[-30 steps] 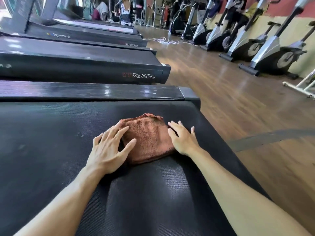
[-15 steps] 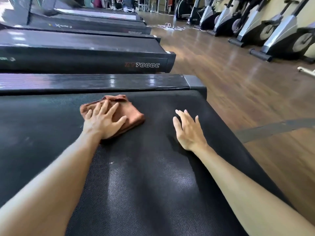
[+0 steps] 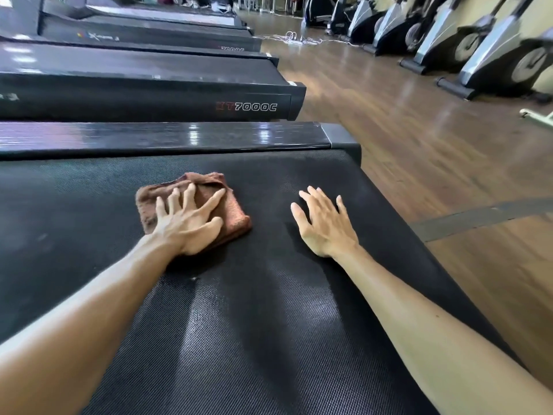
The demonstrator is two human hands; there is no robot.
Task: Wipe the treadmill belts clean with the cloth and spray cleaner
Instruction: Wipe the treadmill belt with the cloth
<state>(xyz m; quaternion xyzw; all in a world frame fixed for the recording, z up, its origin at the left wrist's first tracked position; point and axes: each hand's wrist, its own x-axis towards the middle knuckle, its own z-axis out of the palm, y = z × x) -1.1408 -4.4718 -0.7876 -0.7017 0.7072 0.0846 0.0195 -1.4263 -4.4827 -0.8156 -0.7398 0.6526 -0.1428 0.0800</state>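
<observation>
A folded brown cloth (image 3: 233, 214) lies on the black textured treadmill belt (image 3: 269, 324) that fills the lower part of the head view. My left hand (image 3: 188, 220) presses flat on the cloth with fingers spread and straight. My right hand (image 3: 324, 224) rests flat on the bare belt to the right of the cloth, fingers spread, a clear gap between it and the cloth. No spray cleaner bottle is in view.
A glossy black side rail (image 3: 167, 137) borders the belt's far side. More treadmills (image 3: 149, 94) line up beyond it. A wooden floor (image 3: 419, 151) runs to the right, with exercise bikes (image 3: 493, 55) along the wall and white cables (image 3: 299, 38) on the floor.
My left hand slid the cloth leftward across the belt, away from my right hand, which left the cloth and now lies flat on the bare belt. Over the last half second the cloth shifted slightly right.
</observation>
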